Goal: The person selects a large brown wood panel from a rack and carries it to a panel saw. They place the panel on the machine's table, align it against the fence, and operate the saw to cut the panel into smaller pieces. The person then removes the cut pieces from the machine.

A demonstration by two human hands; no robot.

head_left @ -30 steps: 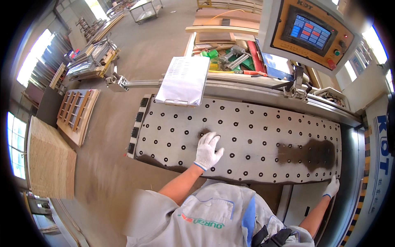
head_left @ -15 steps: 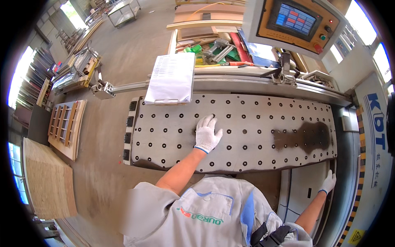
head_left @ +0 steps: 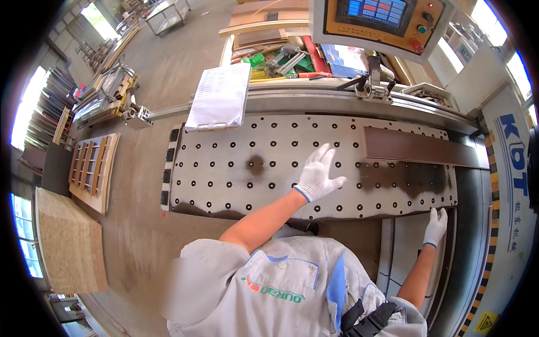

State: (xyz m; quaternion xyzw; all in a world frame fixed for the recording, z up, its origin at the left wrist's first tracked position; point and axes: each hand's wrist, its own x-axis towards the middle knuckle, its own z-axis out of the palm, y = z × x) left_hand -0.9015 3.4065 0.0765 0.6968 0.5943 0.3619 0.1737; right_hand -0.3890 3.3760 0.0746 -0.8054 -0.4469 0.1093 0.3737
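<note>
A dark brown rectangular panel [head_left: 418, 146] lies at the far right of the grey machine table [head_left: 224, 175], its right end reaching past the table toward the machine. My left hand [head_left: 319, 175], in a white knit glove, is over the middle of the table with its thumb and fingers spread and nothing in it. The panel's left end is a little to the right of those fingers. At the table's near right edge is my right hand [head_left: 435, 226], also gloved, with fingers stretched out and nothing visible in it. Whether either hand touches the table is unclear.
Black round studs and dark stains cover the table. Behind it runs a metal rail [head_left: 269, 103] with a clipboard of papers [head_left: 218, 96] leaning there. A control panel [head_left: 382, 22] hangs at the back right. Tools fill a wooden bin [head_left: 226, 50] beyond; stacked boards [head_left: 70, 241] stand left.
The brown panel has come into view on the table's right. My left hand has moved right, off the dark spot. My right hand has shifted slightly up and left in the view.
</note>
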